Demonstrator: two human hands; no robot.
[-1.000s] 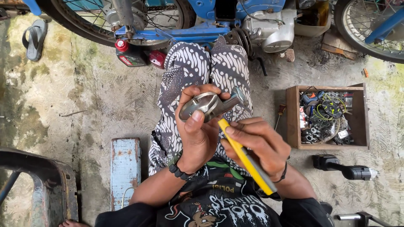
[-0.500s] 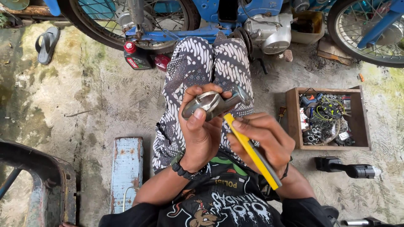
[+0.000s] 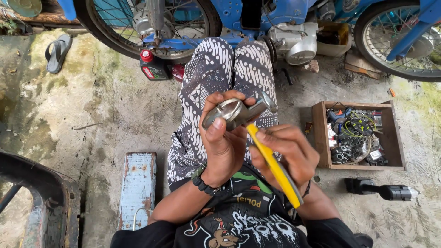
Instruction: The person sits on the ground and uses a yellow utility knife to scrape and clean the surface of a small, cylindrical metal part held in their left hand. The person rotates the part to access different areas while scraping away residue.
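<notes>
Metal part (image 3: 234, 112) in left-hand fingers (image 3: 216, 133), yellow-handled tool (image 3: 273, 165), perhaps pliers, in right-hand fingers (image 3: 275, 138), over stained concrete floor (image 3: 115, 110).

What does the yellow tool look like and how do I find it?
Start at the blue motorcycle, then come down the patterned trousers to the two hands. The right hand grips a long bright yellow flat-handled tool, its tip against the shiny metal part. Nothing else nearby is yellow.

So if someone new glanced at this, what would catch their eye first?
Probably the left hand at centre, gripping a shiny metal part, with the right hand holding a yellow-handled tool against it. Behind them, a blue motorcycle spans the top edge, and a wooden box of wires and small parts sits on the floor at right.
</notes>
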